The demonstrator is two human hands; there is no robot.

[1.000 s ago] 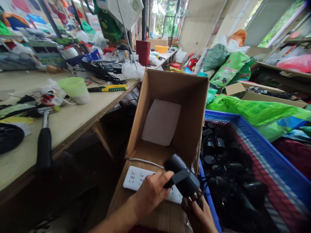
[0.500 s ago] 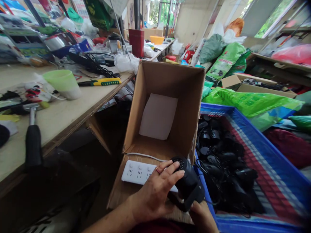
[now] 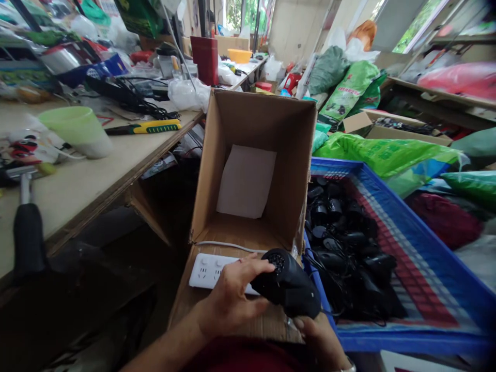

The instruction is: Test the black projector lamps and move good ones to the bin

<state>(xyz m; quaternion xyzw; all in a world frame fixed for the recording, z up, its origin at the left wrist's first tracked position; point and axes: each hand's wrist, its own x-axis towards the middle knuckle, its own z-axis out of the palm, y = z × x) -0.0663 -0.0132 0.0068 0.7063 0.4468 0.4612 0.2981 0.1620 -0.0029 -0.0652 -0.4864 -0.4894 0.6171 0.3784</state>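
Observation:
Both my hands hold a black rounded plastic device (image 3: 289, 285) just above the near flap of an open cardboard box (image 3: 256, 170). My left hand (image 3: 232, 299) curls round its left side, fingers reaching over the perforated top. My right hand (image 3: 320, 338) grips it from underneath, mostly hidden by the device. A white power strip (image 3: 207, 269) with a white cord lies on the box flap right beside my left hand. A white sheet (image 3: 246, 181) rests inside the box.
A blue plastic crate (image 3: 391, 243) full of several similar black devices stands to the right. A wooden workbench (image 3: 77, 181) on the left carries a green cup (image 3: 75, 129), a yellow-handled tool (image 3: 145, 127), a hammer (image 3: 27, 227) and cables. Green bags (image 3: 383, 155) pile behind the crate.
The black device has been turned in my hands, from showing a flat bracket to showing its perforated round face. The view has shifted down and to the right.

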